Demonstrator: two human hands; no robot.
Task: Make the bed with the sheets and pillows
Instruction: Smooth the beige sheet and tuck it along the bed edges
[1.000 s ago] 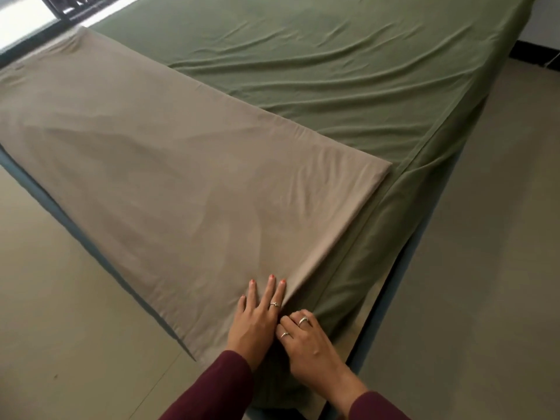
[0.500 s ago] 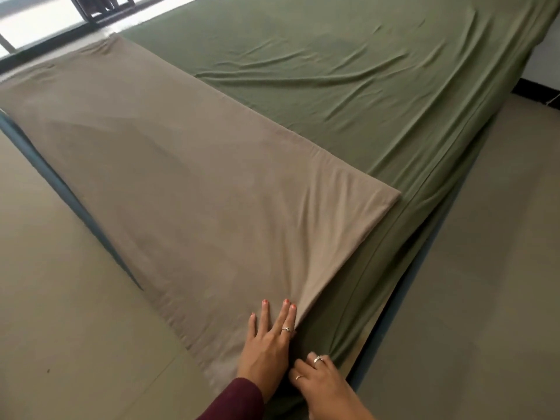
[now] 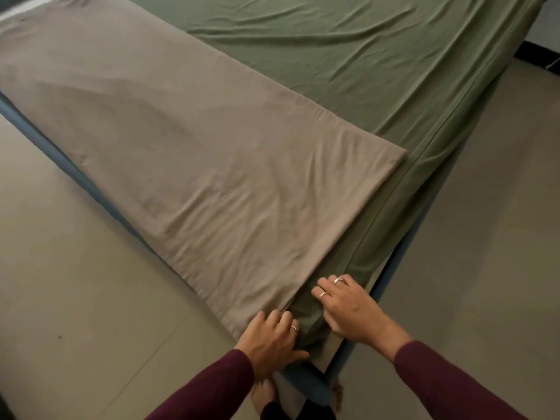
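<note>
Your bed point(image 3: 403, 269) fills most of the view, a broad low slab with a blue-grey frame edge, and every place below is given from its near corner, the one just in front of you. A green sheet point(image 3: 348, 56) of soft, matte cloth covers the top, rippled with long shallow creases on the far side from that corner and hanging over the right edge. Over it lies a tan sheet point(image 3: 194, 153), folded into a long flat band with a crisp straight edge; it runs from the near corner away along the left side, smooth but for faint wrinkles. The floor point(image 3: 75, 298) around the corner is plain, dull grey-beige.

At the near corner your left hand point(image 3: 269, 338) lies on the tan sheet's near end with its fingers curled into the cloth. Whether that grip actually pinches the hem you cannot tell, since the fingertips are hidden in the fold. Just right of it, your right hand point(image 3: 345, 310) grips the bunched green sheet, fingers bent into it, right where it drapes over the corner. Both hands wear thin rings, and dark maroon sleeves point(image 3: 454, 386) cover your forearms.
</note>
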